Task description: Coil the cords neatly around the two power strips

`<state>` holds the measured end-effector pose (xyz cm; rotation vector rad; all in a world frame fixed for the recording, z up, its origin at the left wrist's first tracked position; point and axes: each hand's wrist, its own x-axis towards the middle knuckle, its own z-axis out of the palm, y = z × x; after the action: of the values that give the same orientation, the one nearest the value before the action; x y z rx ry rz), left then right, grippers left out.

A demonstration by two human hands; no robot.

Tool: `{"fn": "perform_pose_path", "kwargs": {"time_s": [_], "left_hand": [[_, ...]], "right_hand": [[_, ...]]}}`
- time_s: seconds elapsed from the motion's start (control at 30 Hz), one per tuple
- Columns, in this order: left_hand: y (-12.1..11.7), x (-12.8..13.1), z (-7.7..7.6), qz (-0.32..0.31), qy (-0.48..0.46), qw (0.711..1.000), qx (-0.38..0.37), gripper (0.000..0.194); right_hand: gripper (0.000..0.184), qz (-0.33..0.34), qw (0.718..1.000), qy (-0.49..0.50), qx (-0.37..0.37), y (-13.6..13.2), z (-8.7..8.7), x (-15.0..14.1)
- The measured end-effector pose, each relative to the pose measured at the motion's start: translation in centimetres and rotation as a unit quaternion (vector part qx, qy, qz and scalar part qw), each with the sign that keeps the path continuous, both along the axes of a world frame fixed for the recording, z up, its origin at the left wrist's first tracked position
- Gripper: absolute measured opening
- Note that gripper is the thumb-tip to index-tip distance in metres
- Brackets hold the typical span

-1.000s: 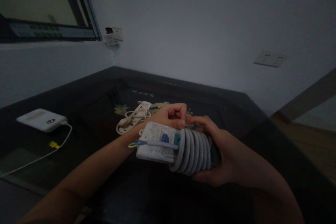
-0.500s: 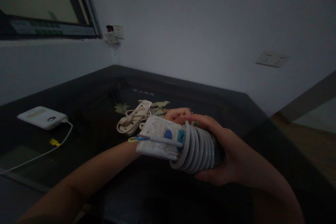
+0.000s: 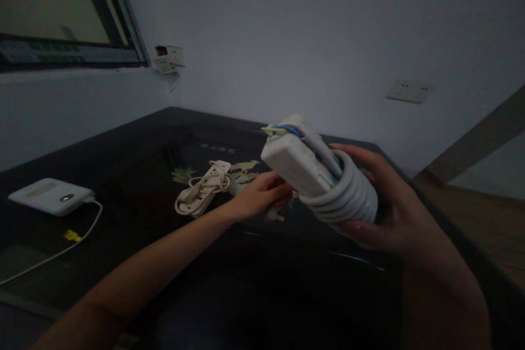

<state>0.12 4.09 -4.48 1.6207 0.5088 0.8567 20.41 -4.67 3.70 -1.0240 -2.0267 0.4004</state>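
My right hand (image 3: 389,208) grips a dirty white power strip (image 3: 297,167) around its right part. Thick grey-white cable (image 3: 348,194) is wound there in several tight turns. The strip tilts with its free end up and to the left. At that end, bare yellow-green and blue wires (image 3: 283,130) stick out of the cable's cut end. My left hand (image 3: 266,194) is below and behind the strip, its fingers curled together; the strip covers part of the fingertips, so what they hold is hidden. A second, smaller white power strip (image 3: 205,188), wrapped in its own cord, lies left of my left hand.
A white box-shaped device (image 3: 51,196) with a plugged-in white cable (image 3: 88,229) and yellow tag (image 3: 73,235) lies on the dark glossy table (image 3: 135,142). Wall sockets (image 3: 408,91) are at the right, and more sockets (image 3: 168,60) hang by the window corner.
The wound power strip has turned, its wire end swinging up and to the right. My right hand has moved right and slightly up with it. My left hand shows more from behind it.
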Motion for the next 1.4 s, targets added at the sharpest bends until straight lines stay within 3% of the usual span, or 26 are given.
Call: {"fn": "perform_pose_path", "kwargs": {"time_s": [0.1, 0.17, 0.27, 0.37, 0.47, 0.57, 0.67, 0.73, 0.9, 1.0, 1.2, 1.4], "left_hand": [[0.2, 0.2, 0.7, -0.061, -0.011, 0.998, -0.017, 0.021], [0.4, 0.0, 1.0, -0.068, 0.014, 0.997, -0.018, 0.024], [0.5, -0.5, 1.5, -0.055, 0.065, 0.996, 0.016, 0.027], [0.2, -1.1, 2.3, -0.026, 0.102, 0.989, 0.105, 0.041], [-0.7, -1.4, 3.3, 0.049, 0.128, 0.970, 0.201, 0.053], [-1.8, -1.4, 4.2, 0.098, 0.164, 0.941, 0.281, 0.032], [-2.6, -1.3, 4.8, 0.088, 0.211, 0.912, 0.340, 0.017], [-2.7, -1.4, 5.0, 0.074, 0.231, 0.911, 0.332, 0.017], [-2.2, -2.2, 5.2, 0.007, 0.212, 0.941, 0.265, 0.049], [-1.6, -2.3, 4.9, -0.007, 0.201, 0.943, 0.264, 0.034], [-0.1, -1.8, 3.9, 0.114, 0.189, 0.918, 0.331, 0.024], [0.6, -1.7, 3.4, 0.206, 0.146, 0.932, 0.260, 0.025]], "right_hand": [[0.070, -0.092, 0.994, -0.029, 0.051, 0.5, 0.3, 0.7], [0.068, -0.141, 0.987, -0.046, 0.060, 0.9, 0.3, 1.2], [0.067, -0.178, 0.981, -0.055, 0.053, 1.6, 0.1, 1.9], [0.068, -0.207, 0.975, -0.063, 0.057, 2.3, -0.4, 2.3], [0.068, -0.247, 0.962, -0.096, 0.059, 3.0, -0.9, 2.5], [0.070, -0.288, 0.945, -0.153, 0.034, 3.4, -1.4, 2.3], [0.071, -0.311, 0.926, -0.214, 0.003, 3.6, -1.8, 1.7], [0.071, -0.320, 0.913, -0.251, -0.012, 3.5, -1.8, 1.2], [0.070, -0.329, 0.892, -0.310, -0.006, 3.0, -1.8, 0.7], [0.070, -0.332, 0.877, -0.347, -0.001, 2.9, -1.9, 0.5], [0.072, -0.307, 0.868, -0.389, 0.009, 3.1, -2.6, -1.3], [0.070, -0.305, 0.870, -0.386, 0.034, 3.1, -3.4, -2.9]]}}
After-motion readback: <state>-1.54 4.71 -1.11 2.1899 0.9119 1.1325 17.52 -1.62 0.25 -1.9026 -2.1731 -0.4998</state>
